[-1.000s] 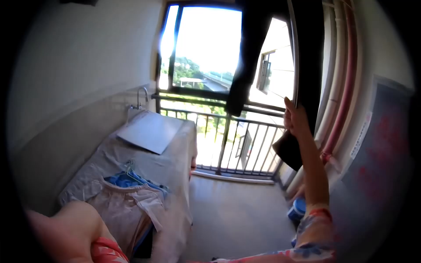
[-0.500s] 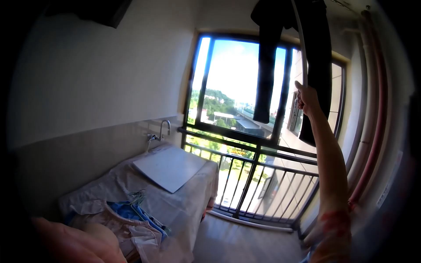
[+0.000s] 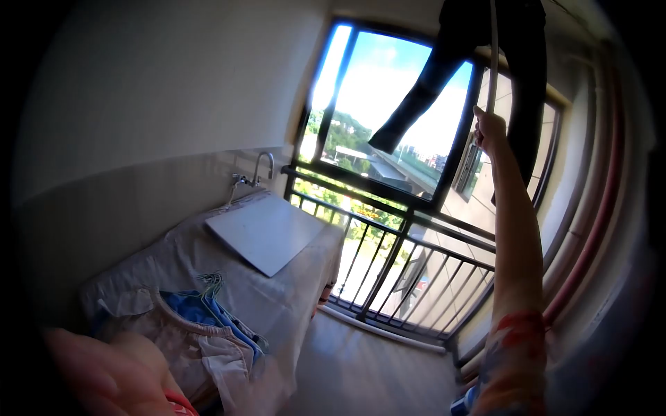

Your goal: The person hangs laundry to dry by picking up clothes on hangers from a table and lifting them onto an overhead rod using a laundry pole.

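My right hand [image 3: 490, 130] is raised at the upper right, its fingers wrapped round the lower part of a thin pale pole [image 3: 493, 62]. Black trousers [image 3: 525, 83] hang beside and behind the pole, one leg slanting down to the left across the window. At the lower left, my left hand [image 3: 90, 367] appears as a large blurred patch of skin close to the camera, with its fingers not distinguishable. Near it, light-coloured clothing [image 3: 201, 343] and blue hangers [image 3: 191, 305] lie on a covered surface [image 3: 270, 305].
A white board [image 3: 267, 232] rests on the cover below a metal tap [image 3: 263, 166]. Beyond stands a window [image 3: 388, 90] with a dark railing [image 3: 388, 243]. Reddish pipes [image 3: 600, 222] run down the right wall. Tiled floor [image 3: 368, 367] shows below.
The left trouser leg has swung from hanging straight down to slanting left. The view has tilted, and my right hand, still on the pole, appears slightly higher and further right.
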### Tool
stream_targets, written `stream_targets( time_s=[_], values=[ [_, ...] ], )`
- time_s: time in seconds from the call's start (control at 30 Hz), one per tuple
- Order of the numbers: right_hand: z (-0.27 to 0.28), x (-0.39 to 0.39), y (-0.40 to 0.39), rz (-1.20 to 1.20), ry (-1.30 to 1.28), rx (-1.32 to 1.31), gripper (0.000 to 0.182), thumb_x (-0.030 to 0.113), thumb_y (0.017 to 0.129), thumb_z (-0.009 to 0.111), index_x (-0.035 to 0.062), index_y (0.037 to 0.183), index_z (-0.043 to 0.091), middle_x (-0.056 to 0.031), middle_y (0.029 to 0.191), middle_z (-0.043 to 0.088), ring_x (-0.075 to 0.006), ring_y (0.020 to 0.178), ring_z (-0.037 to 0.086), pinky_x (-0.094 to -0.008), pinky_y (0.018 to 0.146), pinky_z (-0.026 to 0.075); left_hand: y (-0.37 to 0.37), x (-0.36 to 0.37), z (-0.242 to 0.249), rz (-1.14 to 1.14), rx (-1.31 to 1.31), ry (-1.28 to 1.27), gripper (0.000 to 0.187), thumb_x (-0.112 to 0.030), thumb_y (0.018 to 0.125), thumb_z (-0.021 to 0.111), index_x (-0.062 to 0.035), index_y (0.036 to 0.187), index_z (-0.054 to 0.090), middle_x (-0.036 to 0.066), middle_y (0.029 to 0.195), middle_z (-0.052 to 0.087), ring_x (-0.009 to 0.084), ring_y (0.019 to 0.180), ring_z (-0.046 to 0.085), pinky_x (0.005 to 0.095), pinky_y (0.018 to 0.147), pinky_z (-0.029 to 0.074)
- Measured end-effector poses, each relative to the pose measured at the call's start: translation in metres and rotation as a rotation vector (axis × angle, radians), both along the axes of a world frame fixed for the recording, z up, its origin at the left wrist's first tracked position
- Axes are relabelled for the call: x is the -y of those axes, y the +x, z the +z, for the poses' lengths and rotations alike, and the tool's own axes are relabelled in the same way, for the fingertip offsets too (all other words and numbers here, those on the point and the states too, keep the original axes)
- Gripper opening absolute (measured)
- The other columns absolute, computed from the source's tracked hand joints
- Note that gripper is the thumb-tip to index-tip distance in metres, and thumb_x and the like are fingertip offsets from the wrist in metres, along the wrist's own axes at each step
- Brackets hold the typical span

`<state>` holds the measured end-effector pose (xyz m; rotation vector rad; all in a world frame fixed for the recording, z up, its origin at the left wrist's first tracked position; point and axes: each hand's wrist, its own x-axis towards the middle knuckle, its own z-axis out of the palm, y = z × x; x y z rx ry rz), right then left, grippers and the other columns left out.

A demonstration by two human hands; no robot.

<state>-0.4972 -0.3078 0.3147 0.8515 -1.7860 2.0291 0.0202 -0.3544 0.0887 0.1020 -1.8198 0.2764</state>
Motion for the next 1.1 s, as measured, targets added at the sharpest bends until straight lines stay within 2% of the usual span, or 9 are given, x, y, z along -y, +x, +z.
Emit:
stream_targets(
  time_s=[0.2,0.3,0.53,0.63,0.7,0.77,0.8,0.97,1.1],
  values=[
    [-0.024,0.031,-0.011,0.146,-0.037,0.034,0.024,0.021,0.079,0.058,0.0093,0.065,0.043,0.0012,0.042,0.031,-0.0103,0.03,0.032,-0.0253,0.026,0.022,0.006,0.016,-0.005,-0.026,-0.018,0.011,0.024,-0.004,0.079,0.046,-0.0021,0.102,0.049,0.011,0.09,0.05,0.0157,0.075,0.05,0.0271,0.062,0.042],
    [-0.038,0.039,-0.005,0.037,0.061,0.008,0.031,0.028,0.08,0.055,0.0129,0.058,0.038,0.0036,0.043,0.031,-0.0074,0.033,0.032,-0.0239,0.032,0.024,0.009,0.02,-0.01,-0.029,-0.04,0.014,0.024,-0.004,0.078,0.045,-0.0019,0.102,0.049,0.011,0.09,0.05,0.0158,0.074,0.049,0.0272,0.062,0.041],
    [-0.046,0.039,0.017,0.163,-0.005,0.039,0.025,0.021,0.078,0.059,0.0088,0.067,0.04,0.0019,0.044,0.032,-0.0093,0.033,0.034,-0.024,0.03,0.025,-0.029,0.056,-0.041,0.027,-0.212,0.037,0.021,-0.003,0.078,0.049,-0.0041,0.098,0.051,0.011,0.086,0.05,0.0174,0.071,0.05,0.0253,0.057,0.04],
    [-0.048,0.041,0.014,0.065,0.002,0.001,0.022,0.02,0.077,0.06,0.0062,0.071,0.044,0.0006,0.046,0.036,-0.0098,0.034,0.037,-0.024,0.03,0.027,-0.048,0.078,-0.065,0.036,-0.217,0.139,0.015,-0.001,0.077,0.053,-0.0052,0.091,0.056,0.01,0.08,0.052,0.0166,0.067,0.05,0.0243,0.054,0.039],
    [-0.051,0.041,0.017,-0.241,0.088,-0.12,0.023,0.021,0.076,0.059,0.0017,0.081,0.048,-0.0036,0.051,0.044,-0.0125,0.037,0.044,-0.0253,0.03,0.031,-0.056,0.09,-0.084,0.003,-0.183,0.26,0.012,0.001,0.076,0.053,-0.0047,0.086,0.057,0.008,0.076,0.052,0.0156,0.065,0.05,0.0241,0.052,0.039],
    [-0.051,0.036,0.018,-0.279,0.12,-0.117,0.022,0.021,0.076,0.058,0.0017,0.077,0.047,-0.0048,0.051,0.045,-0.0129,0.037,0.045,-0.0257,0.03,0.032,-0.059,0.1,-0.102,-0.051,-0.168,0.361,0.011,0.0,0.075,0.054,-0.0044,0.085,0.058,0.007,0.074,0.053,0.0154,0.065,0.05,0.0243,0.051,0.039],
    [-0.05,0.034,0.01,-0.094,0.079,-0.071,0.018,0.021,0.078,0.054,0.0076,0.072,0.043,-0.0008,0.047,0.036,-0.0106,0.035,0.039,-0.0239,0.031,0.027,-0.06,0.104,-0.11,-0.072,-0.162,0.407,0.011,0.0,0.075,0.055,-0.0043,0.085,0.058,0.007,0.073,0.053,0.0153,0.064,0.05,0.0243,0.051,0.039],
    [-0.054,0.034,0.038,-0.236,0.164,-0.297,0.019,0.02,0.079,0.052,0.0093,0.069,0.039,0.0011,0.047,0.033,-0.0092,0.035,0.036,-0.0226,0.03,0.025,-0.071,0.109,-0.138,-0.09,-0.118,0.522,0.009,0.001,0.075,0.055,-0.0038,0.081,0.059,0.007,0.071,0.054,0.0156,0.062,0.051,0.0241,0.05,0.04],
    [-0.051,0.025,0.062,0.194,-0.022,-0.115,0.021,0.018,0.08,0.052,0.0116,0.068,0.036,0.0026,0.049,0.034,-0.0069,0.035,0.033,-0.0205,0.031,0.024,-0.077,0.11,-0.147,-0.116,-0.108,0.565,0.009,0.001,0.074,0.056,-0.0029,0.081,0.059,0.007,0.069,0.054,0.0152,0.061,0.051,0.0231,0.049,0.04]
  ],
)
